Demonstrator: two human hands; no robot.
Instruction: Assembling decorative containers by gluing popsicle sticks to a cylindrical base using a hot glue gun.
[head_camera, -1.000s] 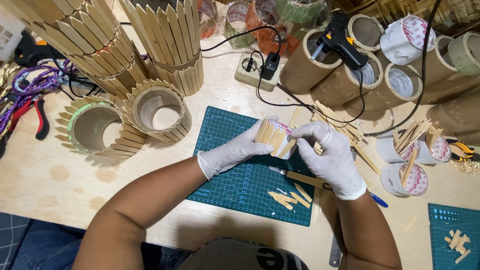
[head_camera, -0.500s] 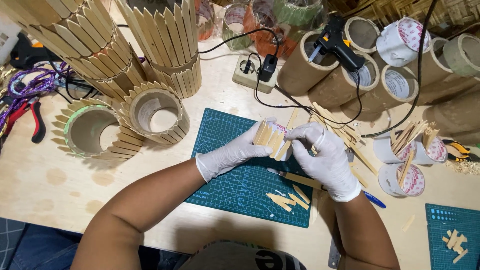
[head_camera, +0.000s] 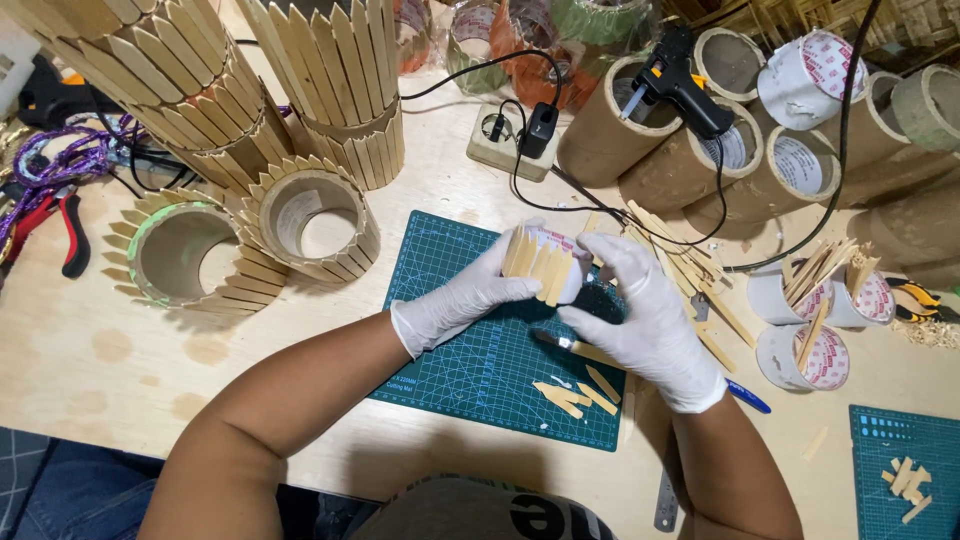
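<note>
We are working over the green cutting mat (head_camera: 470, 330) near the front edge of the desk (head_camera: 120, 400), both hands in white gloves. Our left hand (head_camera: 460, 300) and right hand (head_camera: 650, 320) have a small tape roll (head_camera: 560, 255) between them, held just above the mat. A row of pointed wooden sticks (head_camera: 535, 265) already covers the side of the roll that faces us; we judge the cladding partly done, since the far side is hidden and we cannot tell how much of it is bare. The left hand's grip is closed around the stick-covered side, fingers wrapped over the sticks. The right hand's grip is curled around the roll's other end, thumb and fingers pressing it; we cannot tell whether it also pinches a loose stick.

Cut stick pieces (head_camera: 575, 395) lie on the mat's front right corner, just below the hands, next to a knife (head_camera: 560, 345). More uncut sticks (head_camera: 680, 260) lie to the right of the mat. Toward the left edge two finished stick-clad rings (head_camera: 310, 225) stand side by side, and a black glue gun (head_camera: 680, 85) rests on cardboard tubes (head_camera: 690, 160) at the back right.
</note>
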